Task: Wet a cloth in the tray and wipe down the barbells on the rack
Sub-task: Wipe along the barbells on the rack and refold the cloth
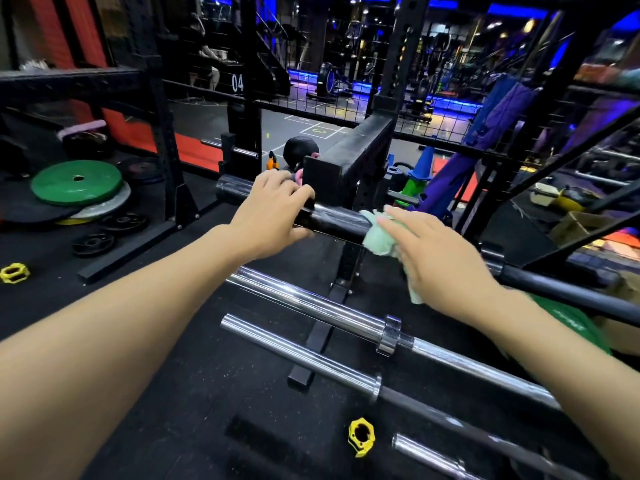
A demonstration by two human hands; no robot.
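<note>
We are mid-wipe on the top black barbell [332,221]: our left hand [273,211] has its grip curled round the sleeve to steady it, while our right hand [440,261] presses the pale green cloth [379,237] against the bar, fingers fairly straight over it. The tray is out of view, so we judge the wetting done only because the cloth is already at work. By our reckoning the chrome barbells [311,303] lower on the rack [360,154] are left to wipe, though we cannot tell whether any were cleaned.
</note>
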